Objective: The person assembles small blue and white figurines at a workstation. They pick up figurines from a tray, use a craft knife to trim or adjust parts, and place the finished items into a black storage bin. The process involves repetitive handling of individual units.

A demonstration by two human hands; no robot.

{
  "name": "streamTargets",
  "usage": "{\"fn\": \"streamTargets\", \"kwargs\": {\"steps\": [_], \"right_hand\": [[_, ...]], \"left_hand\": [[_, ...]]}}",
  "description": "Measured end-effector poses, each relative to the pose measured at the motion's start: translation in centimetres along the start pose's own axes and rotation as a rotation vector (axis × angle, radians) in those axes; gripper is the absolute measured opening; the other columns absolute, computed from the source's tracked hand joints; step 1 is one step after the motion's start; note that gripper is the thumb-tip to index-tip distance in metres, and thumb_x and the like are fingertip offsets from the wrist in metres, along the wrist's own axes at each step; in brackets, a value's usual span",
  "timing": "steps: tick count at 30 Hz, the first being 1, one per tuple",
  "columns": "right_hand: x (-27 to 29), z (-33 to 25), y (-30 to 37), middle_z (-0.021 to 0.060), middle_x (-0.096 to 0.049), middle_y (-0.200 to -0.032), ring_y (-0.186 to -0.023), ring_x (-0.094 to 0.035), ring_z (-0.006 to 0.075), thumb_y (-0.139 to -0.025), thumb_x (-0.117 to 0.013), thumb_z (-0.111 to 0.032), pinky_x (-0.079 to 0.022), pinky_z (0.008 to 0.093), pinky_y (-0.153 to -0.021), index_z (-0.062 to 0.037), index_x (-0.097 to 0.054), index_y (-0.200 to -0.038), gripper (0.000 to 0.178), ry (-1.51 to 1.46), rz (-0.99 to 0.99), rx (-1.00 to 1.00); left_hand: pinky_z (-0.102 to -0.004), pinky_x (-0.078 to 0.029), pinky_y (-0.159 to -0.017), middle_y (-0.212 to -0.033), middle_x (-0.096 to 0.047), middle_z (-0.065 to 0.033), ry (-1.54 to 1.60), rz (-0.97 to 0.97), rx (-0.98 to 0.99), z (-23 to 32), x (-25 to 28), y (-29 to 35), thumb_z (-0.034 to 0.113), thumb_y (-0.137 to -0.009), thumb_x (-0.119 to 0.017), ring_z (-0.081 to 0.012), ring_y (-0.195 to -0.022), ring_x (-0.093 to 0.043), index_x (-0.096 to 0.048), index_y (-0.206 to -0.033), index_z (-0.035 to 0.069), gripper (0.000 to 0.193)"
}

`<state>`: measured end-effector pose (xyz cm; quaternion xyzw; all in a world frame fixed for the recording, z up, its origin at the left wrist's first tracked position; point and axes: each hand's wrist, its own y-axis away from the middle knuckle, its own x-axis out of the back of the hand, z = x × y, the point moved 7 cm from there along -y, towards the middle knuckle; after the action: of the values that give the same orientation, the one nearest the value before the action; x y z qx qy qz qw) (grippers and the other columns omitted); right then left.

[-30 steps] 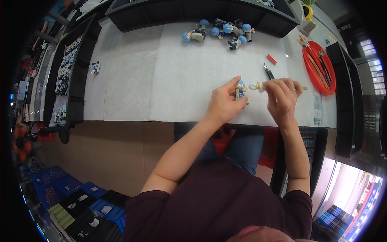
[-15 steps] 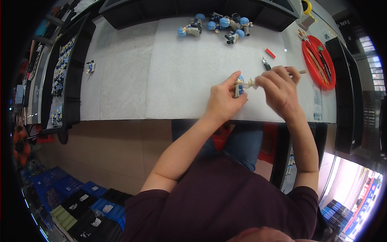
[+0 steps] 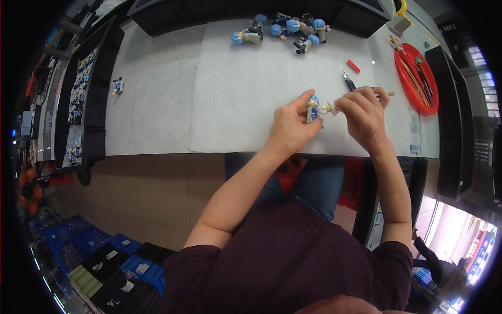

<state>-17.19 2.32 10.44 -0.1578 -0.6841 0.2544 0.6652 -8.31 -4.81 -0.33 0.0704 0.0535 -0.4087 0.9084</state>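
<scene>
My left hand (image 3: 294,127) is closed around a small blue-haired figurine (image 3: 312,111), holding it upright just above the white sheet near the table's front edge. At the figurine's right side, the fingertips of my right hand (image 3: 366,112) pinch a small white and yellow piece (image 3: 328,109), which meets the figure's body or lies very close to it. A thin stick (image 3: 386,95), perhaps a brush handle, is also tucked in my right hand and pokes out to the right. Beyond that hand lie a dark craft knife (image 3: 349,81) and a red cap (image 3: 354,66).
Several blue-haired figurines (image 3: 293,26) lie at the back beside a black tray (image 3: 251,10). A red oval dish (image 3: 432,104) with brushes stands at the right. One small figure part (image 3: 117,85) lies at the left, near a black tray (image 3: 97,94) of more parts.
My right hand has shifted very slightly, and the white and yellow piece shows more clearly against the figurine. The whole view has moved a little; the left hand keeps its hold.
</scene>
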Motion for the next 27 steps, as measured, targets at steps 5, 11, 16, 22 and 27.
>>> {"fn": "streamTargets", "kwargs": {"steps": [5,11,16,22,27], "right_hand": [[0.9,0.1,-0.2,-0.0060,-0.058,-0.071,-0.072,-0.053,0.0119,-0.065,-0.062,-0.002,-0.028,0.0310,-0.081,-0.0159,-0.059,-0.071,0.016,0.073,0.036,-0.001],[0.7,1.2,-1.6,-0.0047,-0.054,-0.070,-0.078,-0.053,0.0115,-0.067,-0.060,-0.003,-0.028,0.0351,-0.089,-0.0146,-0.058,-0.073,0.013,0.130,-0.183,0.114],[0.2,-0.9,-1.8,-0.0045,-0.054,-0.070,-0.080,-0.053,0.0120,-0.069,-0.059,-0.003,-0.028,0.0348,-0.089,-0.0145,-0.058,-0.073,0.012,0.034,-0.197,0.157],[0.7,-1.1,-2.0,-0.0051,-0.054,-0.070,-0.080,-0.053,0.0119,-0.070,-0.059,-0.003,-0.028,0.0346,-0.088,-0.0153,-0.057,-0.072,0.013,0.045,-0.180,0.158],[1.4,0.3,-2.0,-0.0055,-0.054,-0.069,-0.076,-0.051,0.0115,-0.069,-0.062,-0.001,-0.028,0.0326,-0.086,-0.0156,-0.058,-0.073,0.015,0.087,-0.170,0.109]], "left_hand": [[-0.0233,-0.051,-0.068,-0.091,-0.064,-0.0128,-0.101,0.028,-0.042,0.6,-0.1,0.1,-0.001,-0.074,-0.062,-0.0111,-0.078,-0.062,-0.042,-0.127,-0.007,0.056],[-0.0246,-0.052,-0.068,-0.091,-0.064,-0.0143,-0.180,0.053,-0.111,1.3,-0.3,0.5,0.000,-0.073,-0.063,-0.0121,-0.077,-0.062,-0.044,-0.125,-0.005,0.056],[-0.0249,-0.053,-0.068,-0.091,-0.064,-0.0156,-0.231,0.062,-0.156,1.4,-0.2,0.4,-0.001,-0.072,-0.063,-0.0129,-0.077,-0.063,-0.046,-0.125,-0.004,0.055],[-0.0250,-0.053,-0.068,-0.090,-0.064,-0.0161,-0.253,0.062,-0.165,1.2,-0.3,0.3,0.000,-0.072,-0.064,-0.0134,-0.077,-0.063,-0.046,-0.125,-0.003,0.055],[-0.0250,-0.053,-0.068,-0.089,-0.064,-0.0150,-0.225,0.050,-0.131,1.2,-0.2,0.2,0.000,-0.073,-0.063,-0.0126,-0.077,-0.063,-0.046,-0.125,-0.004,0.054]]}}
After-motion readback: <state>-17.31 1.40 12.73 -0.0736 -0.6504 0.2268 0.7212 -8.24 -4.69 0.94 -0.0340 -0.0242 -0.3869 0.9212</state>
